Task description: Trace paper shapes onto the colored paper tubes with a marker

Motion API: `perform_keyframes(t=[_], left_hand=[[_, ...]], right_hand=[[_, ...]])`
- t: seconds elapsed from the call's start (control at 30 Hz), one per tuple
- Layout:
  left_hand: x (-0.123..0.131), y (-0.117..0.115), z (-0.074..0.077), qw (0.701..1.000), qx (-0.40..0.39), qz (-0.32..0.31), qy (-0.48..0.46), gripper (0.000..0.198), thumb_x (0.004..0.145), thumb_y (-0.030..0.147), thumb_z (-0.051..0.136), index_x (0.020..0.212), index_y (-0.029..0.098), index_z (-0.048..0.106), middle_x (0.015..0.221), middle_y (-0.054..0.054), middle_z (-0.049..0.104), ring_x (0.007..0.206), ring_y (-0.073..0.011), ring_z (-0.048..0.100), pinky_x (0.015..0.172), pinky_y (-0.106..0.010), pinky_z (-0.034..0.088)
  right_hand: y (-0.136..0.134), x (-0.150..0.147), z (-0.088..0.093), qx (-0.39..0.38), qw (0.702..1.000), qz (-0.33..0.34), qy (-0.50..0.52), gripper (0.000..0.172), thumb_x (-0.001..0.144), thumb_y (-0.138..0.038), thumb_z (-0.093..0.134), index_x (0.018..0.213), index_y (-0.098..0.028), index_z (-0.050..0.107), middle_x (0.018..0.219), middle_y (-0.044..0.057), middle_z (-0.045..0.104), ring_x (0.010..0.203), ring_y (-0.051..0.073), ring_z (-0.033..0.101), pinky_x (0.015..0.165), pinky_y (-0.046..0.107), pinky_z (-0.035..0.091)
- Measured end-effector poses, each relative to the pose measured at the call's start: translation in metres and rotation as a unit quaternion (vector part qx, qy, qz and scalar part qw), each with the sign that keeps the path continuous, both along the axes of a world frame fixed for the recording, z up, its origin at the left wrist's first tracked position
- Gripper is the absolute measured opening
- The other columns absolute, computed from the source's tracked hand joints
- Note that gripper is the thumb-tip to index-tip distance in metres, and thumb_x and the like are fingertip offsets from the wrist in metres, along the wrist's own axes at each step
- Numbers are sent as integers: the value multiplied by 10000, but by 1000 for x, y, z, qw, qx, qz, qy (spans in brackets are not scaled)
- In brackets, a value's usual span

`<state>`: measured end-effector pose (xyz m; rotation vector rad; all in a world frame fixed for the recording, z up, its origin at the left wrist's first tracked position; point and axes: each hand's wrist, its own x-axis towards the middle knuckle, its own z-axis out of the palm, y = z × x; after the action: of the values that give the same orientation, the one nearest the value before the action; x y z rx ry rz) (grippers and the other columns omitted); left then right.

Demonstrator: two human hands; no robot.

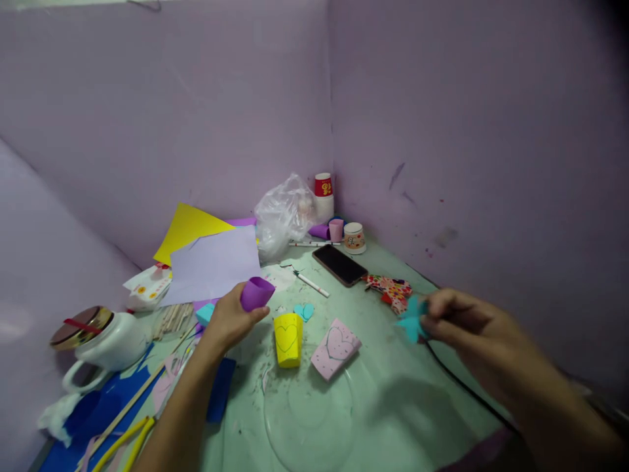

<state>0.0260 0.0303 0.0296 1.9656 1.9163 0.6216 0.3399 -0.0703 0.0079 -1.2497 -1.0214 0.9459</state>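
Hand, left (234, 316), mine: grasping purple cup (254, 295); if I squeeze hard, it could dent. Hand, right (459, 321), mine: pinching blue star (411, 321), well apart from the cup; a tighter pinch could crease it. Between them: yellow cup (287, 342), which my left wrist could knock.

A plate (310, 419) lies at the front of the desk (351, 305). By its far edge are 2 cups: a left cup (288, 342) and a right cup (335, 349). Hearts (304, 312) lie just behind the left cup; farther back, a pen (313, 285) lies left of a phone (340, 265). A bag (280, 216) sits behind them, left of stacked cups (324, 207). Papers (216, 265) lie back left, sticks (173, 322) before them. A held cup (256, 294) is in the left hand (232, 318), a cutout (411, 320) in the right hand (464, 324).
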Motion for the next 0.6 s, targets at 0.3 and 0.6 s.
perform_keyframes(t=[0.3,0.6], left_hand=[[15,-122,-42,753,-117,122,-636,547,649,425,771,1122,183,640,840,-46,726,742,-202,668,666,-282,523],[12,-131,-62,659,-104,138,-732,320,592,153,736,910,136,704,849,-71,746,928,-264,675,835,-358,539]], right_hand=[[-4,-117,-6,-64,954,227,184,409,622,-250,732,1000,-202,583,741,-25,606,595,127,591,578,301,545],[-13,-147,-58,-82,946,244,198,228,614,-346,782,675,-161,663,575,-26,588,512,96,512,494,218,447]])
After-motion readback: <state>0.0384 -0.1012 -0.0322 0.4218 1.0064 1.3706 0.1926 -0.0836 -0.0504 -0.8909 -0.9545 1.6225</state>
